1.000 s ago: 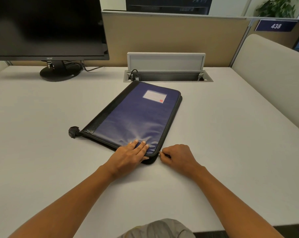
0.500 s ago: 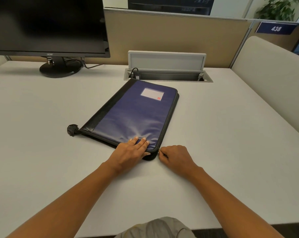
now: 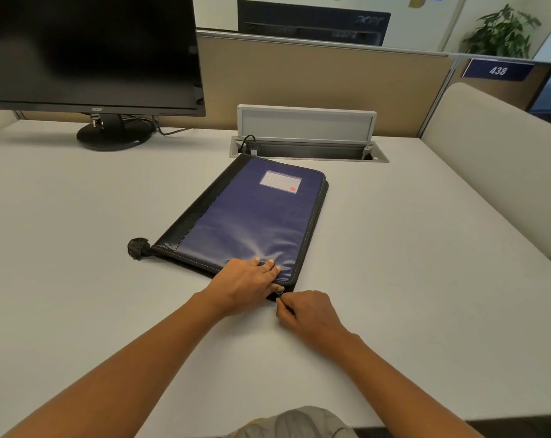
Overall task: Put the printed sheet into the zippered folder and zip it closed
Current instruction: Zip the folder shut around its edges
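The blue zippered folder (image 3: 252, 216) w/ black spine & edging is lying flat, cover down, on the white desk (image 3: 78, 263). It is sitting at an angle, its far end almost reaching the cable tray (image 3: 309, 151) sunk in the desk, whose grey lid is standing up. A white label (image 3: 280, 182) w/ a small red mark is showing near the folder's far edge, & a black knotted strap end (image 3: 137, 248) is sticking out at the near-left corner. The person's left hand (image 3: 245, 284) is pressing on the folder's near-right corner, fingers straight & flat on the blue cover, gripping nothing. The right hand (image 3: 309, 311) is resting on the desk just beside that corner, fingers curled, thumb & forefinger pinching the zipper pull (image 3: 280, 294), where a bit of silver metal is showing btw the two hands. At far left a black Acer monitor (image 3: 87, 49), screen dark, is standing on its round base. A tan partition (image 3: 315, 83) is running behind the desk, w/ a blue "438" sign (image 3: 498, 70) & a potted plant (image 3: 501, 36) at far right.
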Tool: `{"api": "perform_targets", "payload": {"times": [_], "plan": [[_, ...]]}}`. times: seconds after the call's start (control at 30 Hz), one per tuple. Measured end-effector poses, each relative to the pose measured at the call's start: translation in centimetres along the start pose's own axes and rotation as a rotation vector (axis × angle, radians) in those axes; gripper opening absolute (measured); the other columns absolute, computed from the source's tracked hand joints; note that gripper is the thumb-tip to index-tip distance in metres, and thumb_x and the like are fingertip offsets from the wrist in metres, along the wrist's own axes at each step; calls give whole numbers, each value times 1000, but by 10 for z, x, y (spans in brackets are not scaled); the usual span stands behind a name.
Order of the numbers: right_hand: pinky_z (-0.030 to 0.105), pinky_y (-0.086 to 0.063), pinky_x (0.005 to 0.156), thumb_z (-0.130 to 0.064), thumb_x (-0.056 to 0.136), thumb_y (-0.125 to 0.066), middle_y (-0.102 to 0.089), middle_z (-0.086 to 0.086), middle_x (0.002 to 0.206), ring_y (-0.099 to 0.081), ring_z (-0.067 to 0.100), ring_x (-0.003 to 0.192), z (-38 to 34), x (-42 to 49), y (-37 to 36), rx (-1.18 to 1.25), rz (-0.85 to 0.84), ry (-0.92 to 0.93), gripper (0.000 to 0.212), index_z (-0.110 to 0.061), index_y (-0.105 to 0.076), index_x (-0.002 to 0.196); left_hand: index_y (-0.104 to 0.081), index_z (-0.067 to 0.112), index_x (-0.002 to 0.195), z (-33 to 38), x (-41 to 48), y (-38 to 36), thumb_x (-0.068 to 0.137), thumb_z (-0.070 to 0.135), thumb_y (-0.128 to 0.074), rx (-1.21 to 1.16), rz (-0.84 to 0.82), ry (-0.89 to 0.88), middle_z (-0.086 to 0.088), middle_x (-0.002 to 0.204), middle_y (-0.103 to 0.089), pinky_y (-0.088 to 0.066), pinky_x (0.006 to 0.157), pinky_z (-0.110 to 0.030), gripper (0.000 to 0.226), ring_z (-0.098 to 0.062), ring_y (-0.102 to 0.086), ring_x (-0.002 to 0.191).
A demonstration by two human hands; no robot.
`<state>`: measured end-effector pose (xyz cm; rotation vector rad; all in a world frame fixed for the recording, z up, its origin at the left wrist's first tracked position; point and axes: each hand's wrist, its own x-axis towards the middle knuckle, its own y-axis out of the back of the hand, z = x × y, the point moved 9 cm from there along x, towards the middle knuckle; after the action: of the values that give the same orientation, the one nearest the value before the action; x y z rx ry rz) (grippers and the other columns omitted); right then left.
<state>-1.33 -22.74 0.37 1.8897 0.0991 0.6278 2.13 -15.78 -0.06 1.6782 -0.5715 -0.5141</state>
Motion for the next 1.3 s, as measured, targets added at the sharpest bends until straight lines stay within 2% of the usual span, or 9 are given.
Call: {"api": "perform_targets", "payload": {"times": [0.17,0.3,0.5,0.7,0.87,0.97,1.03,1.17,1.3], "plan": [[15,-21,37,-26,75,-43,-55,1,39,-46,18,31,-13,5,-3,-65,-1,11,32,-15,-50,45,-31,19,142,-1,3,6,97,47,-26,-20,-8,-54,-3,150,-33,-47,85,-36,54,-23,-43,129],[19,-30,35,-14,72,-59,-59,7,42,-49,25,33,-17,6,-7,-18,-12,1,22,-11,-55,50,-35,18,140,-1,5,5,97,47,-27,-10,-30,-81,-6,148,-36,-47,86,-37,53,-25,-47,126],[27,-28,47,-20,85,-52,-66,11,61,-56,32,50,-13,1,-10,-26,-63,-52,25,-9,-56,62,-54,25,127,-19,-3,16,93,47,-40,-231,106,-100,7,137,-52,-47,85,-32,42,-16,-51,122],[28,-19,48,-30,92,-35,-65,6,81,-43,21,60,-3,-5,-17,-21,-125,-218,23,-20,-38,71,-18,31,145,-50,-14,-19,93,50,-38,-193,-135,-20,1,157,-11,-22,114,-36,60,-24,-9,144],[30,-36,59,-23,98,-28,-66,9,92,-62,28,78,-8,-4,-26,-122,-223,-232,29,-10,-54,95,-7,26,147,-42,-8,-23,97,43,-25,-133,-172,-6,-6,157,-7,-18,115,-37,55,-29,-8,143],[24,-46,50,-21,86,-59,-69,5,68,-63,19,56,-19,2,-14,-228,-154,-179,12,-12,-62,80,-4,24,147,-37,-5,-23,98,42,-22,-122,-178,13,-8,157,-7,-18,114,-38,55,-30,-8,143],[27,-48,57,-22,92,-49,-70,7,79,-65,22,66,-24,6,-18,-158,-175,-169,18,-11,-62,89,-3,24,147,-36,-5,-24,98,41,-21,-106,-181,18,-8,157,-6,-18,114,-38,54,-30,-7,143],[27,-38,55,-22,94,-44,-69,8,80,-63,23,67,-21,7,-16,-114,-108,-131,21,-10,-60,87,-2,24,147,-39,-8,-24,97,43,-14,-79,-182,18,-8,157,-6,-21,114,-38,54,-30,-8,144],[30,-28,59,-25,98,-28,-66,10,88,-58,30,74,1,-5,-21,-28,-196,-192,30,-11,-53,88,-3,26,146,-44,-11,-26,87,52,3,-86,-168,13,-6,157,-6,-18,115,-36,65,-27,-7,144]]}}
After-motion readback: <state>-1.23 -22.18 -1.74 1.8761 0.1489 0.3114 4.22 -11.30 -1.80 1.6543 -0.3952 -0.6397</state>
